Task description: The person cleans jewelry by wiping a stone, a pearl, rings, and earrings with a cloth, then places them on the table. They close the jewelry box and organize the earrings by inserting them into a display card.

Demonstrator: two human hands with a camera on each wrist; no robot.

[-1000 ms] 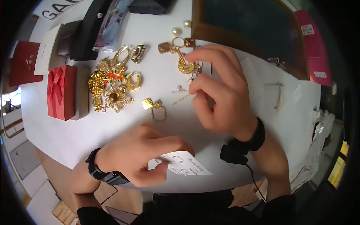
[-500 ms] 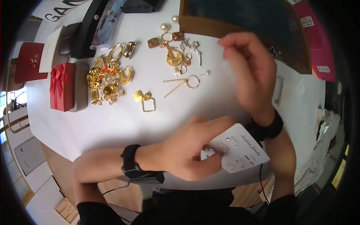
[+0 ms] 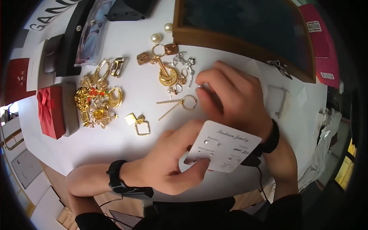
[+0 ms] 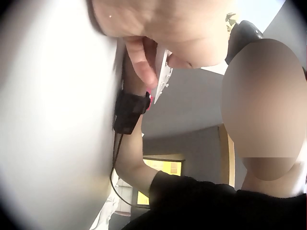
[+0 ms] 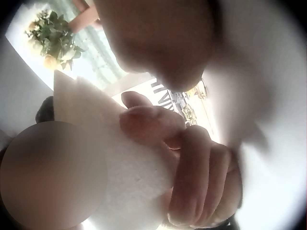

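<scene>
My left hand pinches a white earring card between thumb and fingers. The card is printed "Fashion Jewelry" and carries several small studs; its plain back fills much of the right wrist view. Beyond it, my right hand has its thumb and index fingertip together on a small pearl stud, close over the table. Just left of those fingertips lie a thin hoop with two glittering bars and a second pearl stud. Silver earrings and gold hoops lie farther back.
A heap of gold jewelry and a square-drop earring lie to the left. A red gift box stands at the left edge. A wood-framed dark panel covers the back right. Two big pearls lie beside it.
My right hand first moved off the loose jewelry to the right, then came back down onto the pearl stud there. My left hand moved right with the card, then slightly back, turning its printed face up.
</scene>
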